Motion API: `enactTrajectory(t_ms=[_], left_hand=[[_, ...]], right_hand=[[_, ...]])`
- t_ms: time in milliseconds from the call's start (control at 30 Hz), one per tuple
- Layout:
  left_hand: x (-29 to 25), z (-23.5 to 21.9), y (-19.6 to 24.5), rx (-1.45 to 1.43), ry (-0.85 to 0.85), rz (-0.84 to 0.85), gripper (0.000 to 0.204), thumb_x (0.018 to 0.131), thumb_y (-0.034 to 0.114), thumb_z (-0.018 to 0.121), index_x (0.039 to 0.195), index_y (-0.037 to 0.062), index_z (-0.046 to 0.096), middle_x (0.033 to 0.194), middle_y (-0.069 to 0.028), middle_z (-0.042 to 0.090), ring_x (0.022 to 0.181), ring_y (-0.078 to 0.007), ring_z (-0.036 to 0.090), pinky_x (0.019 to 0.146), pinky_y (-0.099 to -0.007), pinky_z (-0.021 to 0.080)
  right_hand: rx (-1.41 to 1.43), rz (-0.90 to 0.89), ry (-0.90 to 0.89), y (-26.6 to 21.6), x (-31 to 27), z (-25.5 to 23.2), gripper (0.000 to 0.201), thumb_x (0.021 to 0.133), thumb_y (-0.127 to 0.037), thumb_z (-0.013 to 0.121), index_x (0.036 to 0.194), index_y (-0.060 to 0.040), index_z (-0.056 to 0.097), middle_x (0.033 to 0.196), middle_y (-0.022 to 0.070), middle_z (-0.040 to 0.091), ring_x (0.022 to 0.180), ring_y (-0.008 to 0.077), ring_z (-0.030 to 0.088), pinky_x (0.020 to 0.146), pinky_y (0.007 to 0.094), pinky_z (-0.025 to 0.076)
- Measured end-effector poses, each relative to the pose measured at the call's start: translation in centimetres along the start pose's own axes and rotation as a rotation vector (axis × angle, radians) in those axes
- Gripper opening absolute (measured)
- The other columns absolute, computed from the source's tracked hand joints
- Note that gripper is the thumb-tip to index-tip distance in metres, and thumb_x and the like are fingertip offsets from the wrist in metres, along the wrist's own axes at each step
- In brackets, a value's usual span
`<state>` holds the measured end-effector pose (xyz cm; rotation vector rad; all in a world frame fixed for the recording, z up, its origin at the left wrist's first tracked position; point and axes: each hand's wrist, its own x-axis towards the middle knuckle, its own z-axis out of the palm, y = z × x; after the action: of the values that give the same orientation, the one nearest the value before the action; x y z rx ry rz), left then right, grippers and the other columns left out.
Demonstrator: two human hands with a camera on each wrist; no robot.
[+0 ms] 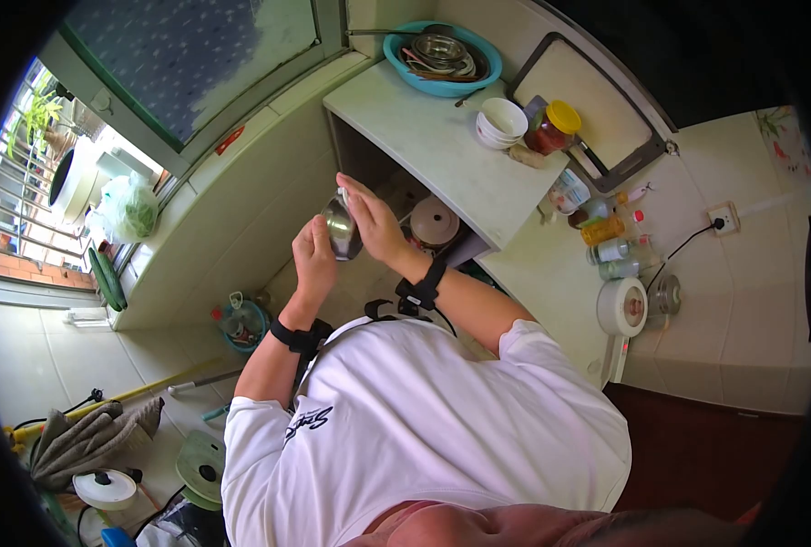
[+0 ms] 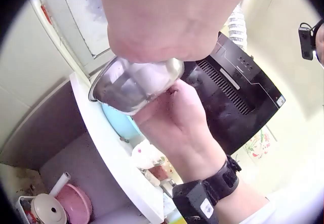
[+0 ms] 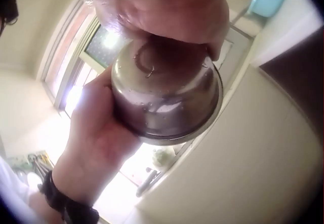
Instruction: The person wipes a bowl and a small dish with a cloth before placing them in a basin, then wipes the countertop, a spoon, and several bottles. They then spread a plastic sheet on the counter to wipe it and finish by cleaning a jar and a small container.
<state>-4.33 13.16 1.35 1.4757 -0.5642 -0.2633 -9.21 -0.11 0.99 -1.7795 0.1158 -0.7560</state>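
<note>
A shiny stainless steel bowl (image 1: 343,230) is held up in front of the body, turned on its side, its rim toward the window side in the left wrist view. My left hand (image 1: 314,255) grips the bowl from the left, near its lower edge. Against the upper right of the bowl lies my right hand (image 1: 374,219), its fingers reaching along the metal. Water drops dot the outside of the bowl (image 3: 162,100) in the right wrist view. There the fingertips of my right hand (image 3: 162,8) are hidden behind the bowl.
Beyond the hands is a white counter (image 1: 405,114) with a blue basin (image 1: 442,88) of dishes, stacked white bowls (image 1: 501,120) and a yellow-lidded jar (image 1: 556,128). A pink pot (image 1: 434,221) sits below it. Bottles (image 1: 620,248) line the right wall; a window ledge (image 1: 196,191) runs left.
</note>
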Motion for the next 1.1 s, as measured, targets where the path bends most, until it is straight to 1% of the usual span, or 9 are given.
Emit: enactTrajectory(t_ms=[167, 367, 433, 467, 633, 733, 867, 933, 1100], left_hand=[[-0.1, 0.2, 0.9, 0.013, 0.078, 0.076, 0.041, 0.108, 0.025, 0.042, 0.070, 0.0076, 0.045, 0.066, 0.0093, 0.038, 0.061, -0.0032, 0.032, 0.051, -0.0250, 0.026], [-0.1, 0.7, -0.7, 0.134, 0.131, 0.247, 0.039, 0.105, 0.021, 0.042, 0.069, 0.0058, 0.044, 0.063, 0.0034, 0.041, 0.056, -0.0107, 0.037, 0.052, -0.0297, 0.030], [0.7, 0.8, -1.1, 0.422, 0.027, 0.680, 0.035, 0.101, 0.018, 0.045, 0.069, 0.0050, 0.046, 0.061, -0.0086, 0.046, 0.054, -0.0263, 0.048, 0.052, -0.0366, 0.036], [0.7, 0.4, -1.1, 0.573, -0.048, 0.706, 0.027, 0.094, 0.015, 0.054, 0.070, 0.0054, 0.049, 0.066, -0.0157, 0.051, 0.062, -0.0366, 0.054, 0.055, -0.0428, 0.041], [1.1, 0.3, 0.7, 0.806, -0.302, 0.853, 0.019, 0.078, 0.019, 0.069, 0.074, 0.0086, 0.054, 0.072, -0.0077, 0.055, 0.065, -0.0279, 0.057, 0.057, -0.0402, 0.045], [1.6, 0.1, 0.9, 0.862, -0.359, 0.931, 0.022, 0.071, 0.022, 0.073, 0.071, 0.0115, 0.054, 0.071, -0.0035, 0.052, 0.068, -0.0229, 0.056, 0.059, -0.0356, 0.046], [1.8, -0.6, 1.2, 0.913, -0.451, 0.897, 0.020, 0.074, 0.023, 0.072, 0.074, 0.0112, 0.056, 0.074, -0.0039, 0.053, 0.072, -0.0230, 0.057, 0.061, -0.0367, 0.047], [1.8, -1.2, 1.4, 0.960, -0.514, 0.796, 0.019, 0.078, 0.025, 0.070, 0.077, 0.0105, 0.059, 0.077, -0.0050, 0.055, 0.075, -0.0240, 0.058, 0.063, -0.0379, 0.048], [0.6, -2.1, 0.6, 0.930, -0.583, 0.733, 0.021, 0.082, 0.029, 0.068, 0.077, 0.0096, 0.060, 0.079, -0.0067, 0.057, 0.076, -0.0259, 0.059, 0.065, -0.0388, 0.050]], right_hand=[[0.589, 0.388, 0.007, 2.3, 0.0, 0.1, 0.043, 0.107, -0.027, 0.039, 0.136, 0.0010, 0.054, 0.129, 0.0072, 0.061, 0.115, 0.0143, 0.059, 0.102, 0.0309, 0.044], [1.145, 0.719, -0.143, 1.2, -1.1, 0.3, 0.039, 0.104, -0.030, 0.044, 0.127, -0.0027, 0.059, 0.125, 0.0115, 0.063, 0.114, 0.0203, 0.060, 0.101, 0.0349, 0.047], [1.283, 0.776, -0.158, 1.2, -2.0, 1.0, 0.038, 0.104, -0.031, 0.041, 0.121, -0.0025, 0.059, 0.123, 0.0130, 0.063, 0.112, 0.0222, 0.062, 0.100, 0.0366, 0.049], [1.415, 0.828, -0.182, 1.3, -2.0, 1.2, 0.037, 0.104, -0.032, 0.039, 0.115, -0.0023, 0.059, 0.120, 0.0144, 0.064, 0.110, 0.0241, 0.063, 0.099, 0.0383, 0.050], [1.457, 0.831, -0.203, 2.2, -2.9, 0.3, 0.034, 0.101, -0.032, 0.046, 0.113, -0.0029, 0.059, 0.114, 0.0141, 0.065, 0.103, 0.0244, 0.064, 0.095, 0.0375, 0.052], [1.805, 0.898, -0.312, 2.8, -3.5, -0.6, 0.034, 0.101, -0.031, 0.042, 0.111, -0.0033, 0.058, 0.110, 0.0107, 0.065, 0.101, 0.0234, 0.064, 0.091, 0.0387, 0.053], [1.664, 1.062, -0.224, -1.5, -3.6, -1.8, 0.033, 0.101, -0.037, 0.046, 0.106, -0.0081, 0.061, 0.099, 0.0045, 0.066, 0.094, 0.0177, 0.065, 0.085, 0.0358, 0.054], [1.466, 1.262, -0.128, -3.1, -3.7, -2.0, 0.039, 0.102, -0.037, 0.040, 0.109, -0.0039, 0.060, 0.100, 0.0101, 0.067, 0.099, 0.0242, 0.064, 0.095, 0.0423, 0.049], [1.553, 1.324, -0.256, -0.6, -4.5, -2.7, 0.045, 0.103, -0.035, 0.035, 0.117, 0.0016, 0.057, 0.111, 0.0191, 0.065, 0.109, 0.0320, 0.062, 0.107, 0.0503, 0.040]])
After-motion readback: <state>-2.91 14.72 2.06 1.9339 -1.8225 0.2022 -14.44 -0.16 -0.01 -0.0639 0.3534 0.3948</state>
